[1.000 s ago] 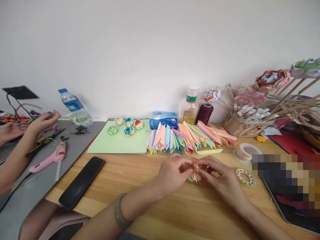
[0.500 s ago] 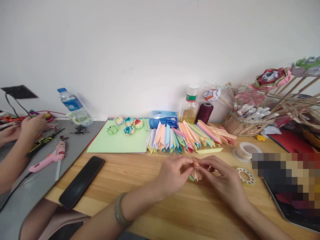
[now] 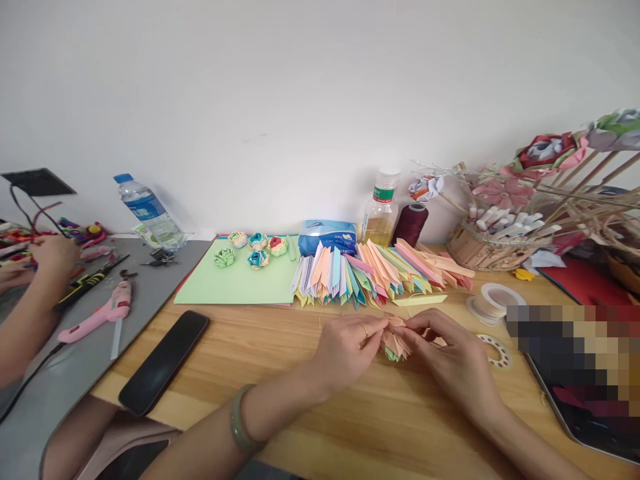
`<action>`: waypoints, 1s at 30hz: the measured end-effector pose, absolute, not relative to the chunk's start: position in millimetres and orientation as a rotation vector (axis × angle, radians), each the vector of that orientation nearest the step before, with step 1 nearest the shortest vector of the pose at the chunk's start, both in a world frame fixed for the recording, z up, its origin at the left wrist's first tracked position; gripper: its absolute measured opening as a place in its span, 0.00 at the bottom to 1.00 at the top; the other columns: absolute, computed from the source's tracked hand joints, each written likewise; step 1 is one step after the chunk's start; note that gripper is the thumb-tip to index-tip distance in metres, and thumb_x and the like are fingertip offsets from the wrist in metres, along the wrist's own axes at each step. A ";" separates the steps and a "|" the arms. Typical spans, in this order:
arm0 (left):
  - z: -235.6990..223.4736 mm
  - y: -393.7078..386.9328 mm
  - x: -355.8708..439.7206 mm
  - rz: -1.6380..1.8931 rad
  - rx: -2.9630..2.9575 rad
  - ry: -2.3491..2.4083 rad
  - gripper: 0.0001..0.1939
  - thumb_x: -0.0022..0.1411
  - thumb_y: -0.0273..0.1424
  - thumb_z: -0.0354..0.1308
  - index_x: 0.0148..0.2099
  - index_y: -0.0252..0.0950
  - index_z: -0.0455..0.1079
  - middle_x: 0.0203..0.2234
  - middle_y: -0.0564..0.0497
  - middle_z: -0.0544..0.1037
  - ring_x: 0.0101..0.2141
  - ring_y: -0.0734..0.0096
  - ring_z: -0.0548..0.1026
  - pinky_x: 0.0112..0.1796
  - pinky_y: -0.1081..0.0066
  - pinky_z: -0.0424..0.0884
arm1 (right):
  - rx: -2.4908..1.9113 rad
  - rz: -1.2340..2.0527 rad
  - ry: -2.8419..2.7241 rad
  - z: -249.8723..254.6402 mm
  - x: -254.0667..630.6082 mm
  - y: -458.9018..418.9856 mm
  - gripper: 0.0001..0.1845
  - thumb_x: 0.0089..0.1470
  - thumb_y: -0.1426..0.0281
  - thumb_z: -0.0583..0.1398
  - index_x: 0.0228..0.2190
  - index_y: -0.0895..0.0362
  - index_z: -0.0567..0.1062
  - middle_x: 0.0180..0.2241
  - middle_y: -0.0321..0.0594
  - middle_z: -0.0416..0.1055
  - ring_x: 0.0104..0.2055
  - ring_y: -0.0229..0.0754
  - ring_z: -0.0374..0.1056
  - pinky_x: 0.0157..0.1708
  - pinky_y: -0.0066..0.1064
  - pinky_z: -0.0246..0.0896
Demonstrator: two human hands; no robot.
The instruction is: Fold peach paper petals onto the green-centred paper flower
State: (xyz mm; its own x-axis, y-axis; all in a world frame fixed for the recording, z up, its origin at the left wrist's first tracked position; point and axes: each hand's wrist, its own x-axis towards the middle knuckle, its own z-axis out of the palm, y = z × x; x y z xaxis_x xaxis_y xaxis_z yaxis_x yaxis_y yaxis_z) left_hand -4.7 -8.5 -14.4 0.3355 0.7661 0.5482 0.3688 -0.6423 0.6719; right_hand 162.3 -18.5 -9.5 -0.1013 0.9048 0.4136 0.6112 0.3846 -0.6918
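Note:
Between my hands, just above the wooden table (image 3: 310, 427), is a bundle of folded paper pieces (image 3: 396, 343), peach with green at its lower end. My left hand (image 3: 347, 350), with a ring and a bangle, pinches the bundle's upper left edge. From the other side my right hand (image 3: 447, 357) grips it between thumb and fingers. My fingertips partly hide the bundle's top. Beyond my hands lies a long row of folded paper strips (image 3: 345, 277) in several colours. Finished-looking paper flowers (image 3: 258, 260) rest on a light green paper sheet (image 3: 220, 287).
A phone (image 3: 164, 363) lies left, beside a grey mat with a pink glue gun (image 3: 100, 317). Another person's hand (image 3: 55, 260) works at far left. At right are a thread spool (image 3: 495, 303), a white ring (image 3: 495, 351), a tablet (image 3: 575, 400) and a basket (image 3: 490, 248).
Both hands stay on the paper bundle, which shows more of its peach and green folds and has tilted slightly. My fingers have shifted closer together at its top. The other person's hand moved left.

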 end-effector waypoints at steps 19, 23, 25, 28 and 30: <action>-9.4 -3.8 -3.6 0.886 1.350 0.941 0.10 0.48 0.32 0.59 0.29 0.34 0.61 0.22 0.56 0.68 0.24 0.79 0.68 0.27 0.77 0.64 | -1.218 1.280 -1.577 -2.9 157.1 -18.0 0.12 0.48 0.60 0.58 0.24 0.57 0.68 0.22 0.33 0.66 0.25 0.36 0.62 0.25 0.26 0.57; -7.8 -0.2 -4.5 0.782 1.310 0.976 0.10 0.46 0.31 0.60 0.29 0.33 0.63 0.21 0.56 0.67 0.23 0.80 0.66 0.25 0.78 0.61 | -1.268 1.333 -1.530 -3.9 156.6 -17.9 0.13 0.47 0.59 0.58 0.23 0.57 0.68 0.22 0.33 0.66 0.24 0.36 0.62 0.24 0.26 0.57; -7.1 1.2 -4.5 0.759 1.306 0.987 0.09 0.45 0.30 0.60 0.27 0.32 0.64 0.21 0.55 0.68 0.24 0.80 0.66 0.27 0.77 0.61 | -1.289 1.347 -1.525 -4.8 156.6 -17.1 0.14 0.47 0.59 0.59 0.23 0.58 0.68 0.21 0.33 0.66 0.24 0.36 0.61 0.24 0.26 0.56; -8.1 2.3 -4.7 0.736 1.297 1.010 0.09 0.45 0.30 0.60 0.26 0.32 0.64 0.21 0.55 0.68 0.23 0.80 0.65 0.27 0.77 0.61 | -1.282 1.400 -1.532 -7.3 158.1 -14.3 0.14 0.47 0.59 0.59 0.23 0.58 0.68 0.22 0.34 0.66 0.25 0.36 0.62 0.25 0.26 0.56; -10.1 3.1 -5.5 0.712 1.275 0.999 0.09 0.46 0.31 0.60 0.26 0.31 0.63 0.21 0.55 0.67 0.23 0.81 0.65 0.26 0.77 0.61 | -1.256 1.472 -1.539 -9.2 160.0 -11.9 0.14 0.46 0.60 0.59 0.24 0.58 0.69 0.23 0.34 0.67 0.26 0.37 0.63 0.27 0.27 0.57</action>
State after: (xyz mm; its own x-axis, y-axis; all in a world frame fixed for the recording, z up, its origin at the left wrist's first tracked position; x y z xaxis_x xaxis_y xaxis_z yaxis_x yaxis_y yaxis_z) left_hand -5.5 3.1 -10.1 0.4242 0.8817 -0.2066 0.0930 0.1845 0.9784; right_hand 160.0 -11.9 -9.2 -0.3239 0.9335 -0.1541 0.1950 -0.0935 -0.9763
